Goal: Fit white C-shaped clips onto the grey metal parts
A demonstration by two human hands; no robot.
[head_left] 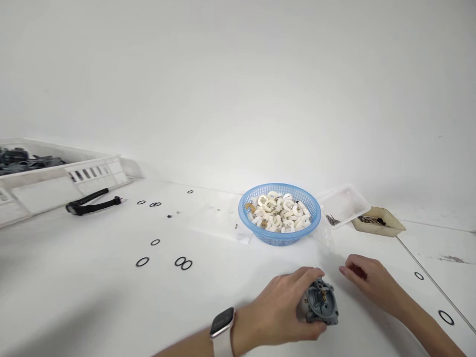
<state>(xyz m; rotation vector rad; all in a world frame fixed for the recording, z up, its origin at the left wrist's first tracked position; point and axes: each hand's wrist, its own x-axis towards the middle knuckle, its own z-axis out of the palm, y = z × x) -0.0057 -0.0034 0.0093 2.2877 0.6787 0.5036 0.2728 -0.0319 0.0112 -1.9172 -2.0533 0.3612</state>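
My left hand (pixel 277 305), with a watch on the wrist, grips a grey metal carburetor body (pixel 323 301). The bowl side of the carburetor body faces up toward me, and small brass parts show inside it. A short way to the right, my right hand (pixel 372 282) hovers with curled fingers, thumb near the fingertips. Whatever those fingers may hold is hidden. Beyond both hands stands a blue plastic basket (pixel 280 239) heaped with white C-shaped plastic pieces (pixel 278 210).
A white tray (pixel 347 206) with thin metal pins and a beige bin (pixel 394 229) with small parts sit right of the basket. Several black rubber rings (pixel 142 262) lie scattered about. At left are a black strap (pixel 92 203) and a white crate (pixel 48 191) of grey parts.
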